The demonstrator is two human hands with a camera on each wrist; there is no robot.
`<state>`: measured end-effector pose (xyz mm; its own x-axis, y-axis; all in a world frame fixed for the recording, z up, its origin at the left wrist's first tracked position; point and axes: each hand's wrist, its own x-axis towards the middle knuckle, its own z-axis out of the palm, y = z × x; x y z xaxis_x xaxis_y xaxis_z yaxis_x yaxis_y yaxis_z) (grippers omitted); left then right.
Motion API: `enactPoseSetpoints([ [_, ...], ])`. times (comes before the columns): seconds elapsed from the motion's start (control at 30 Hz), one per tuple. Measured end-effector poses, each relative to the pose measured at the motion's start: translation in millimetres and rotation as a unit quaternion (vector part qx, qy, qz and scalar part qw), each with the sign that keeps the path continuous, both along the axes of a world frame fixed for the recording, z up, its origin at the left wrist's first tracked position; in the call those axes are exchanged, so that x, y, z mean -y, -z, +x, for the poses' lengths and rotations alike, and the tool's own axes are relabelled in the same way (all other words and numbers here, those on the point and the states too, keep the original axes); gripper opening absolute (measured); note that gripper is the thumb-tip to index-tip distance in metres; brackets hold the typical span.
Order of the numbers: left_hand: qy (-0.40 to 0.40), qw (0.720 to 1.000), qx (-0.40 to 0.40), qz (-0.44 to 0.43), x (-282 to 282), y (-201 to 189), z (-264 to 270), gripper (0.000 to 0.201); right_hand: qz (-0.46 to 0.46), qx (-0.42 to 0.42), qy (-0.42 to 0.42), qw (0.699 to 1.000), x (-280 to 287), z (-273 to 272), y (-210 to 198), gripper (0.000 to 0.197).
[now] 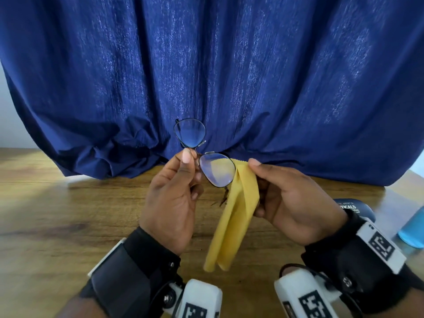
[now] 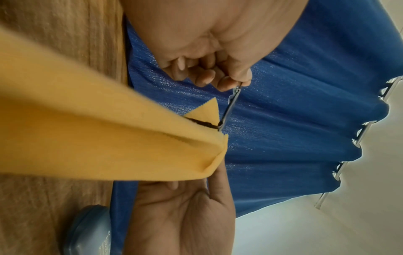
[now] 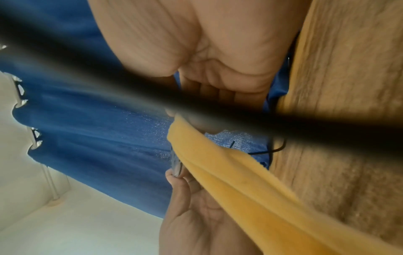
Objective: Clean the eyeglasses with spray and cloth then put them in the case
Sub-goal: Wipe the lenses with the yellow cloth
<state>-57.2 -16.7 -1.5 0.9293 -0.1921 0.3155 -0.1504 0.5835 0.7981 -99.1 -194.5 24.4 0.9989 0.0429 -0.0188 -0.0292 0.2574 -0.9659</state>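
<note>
I hold thin dark-framed eyeglasses [image 1: 190, 133] up above the wooden table. My left hand [image 1: 192, 167] pinches them at the bridge between thumb and fingers, one lens above the other. My right hand [image 1: 257, 182] holds a yellow cloth [image 1: 234, 221] at the outer edge of the lower lens, thumb on top, and the rest of the cloth hangs down. In the left wrist view my fingertips [image 2: 235, 82] pinch the frame [image 2: 231, 105] and the cloth [image 2: 109, 129] meets its far end. The right wrist view shows the cloth [image 3: 240, 181] beside the frame [image 3: 176, 165].
A dark blue glasses case [image 1: 354, 208] lies on the table [image 1: 68, 214] behind my right wrist. A light blue spray bottle [image 1: 413, 228] stands at the right edge. A blue curtain [image 1: 206, 65] hangs along the back. A blurred dark band [image 3: 240, 110] crosses the right wrist view.
</note>
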Motion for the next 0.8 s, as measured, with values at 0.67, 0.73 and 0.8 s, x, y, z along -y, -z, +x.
enactPoseSetpoints([
  [0.67, -0.053, 0.996, 0.042, 0.049, 6.2, 2.5, -6.5, 0.022, -0.060, 0.050, -0.008, 0.997, -7.7, 0.5, 10.4, 0.019],
  [0.73, -0.058, 0.996, 0.045, 0.055, 6.6, 1.9, -8.2, 0.024, -0.080, 0.065, -0.001, 0.995, -7.7, 1.1, 13.4, 0.020],
  [0.8, -0.069, 0.993, 0.060, 0.074, 7.2, 2.6, -7.8, 0.026, -0.086, 0.074, 0.018, 0.993, -5.8, 2.4, 15.4, 0.024],
])
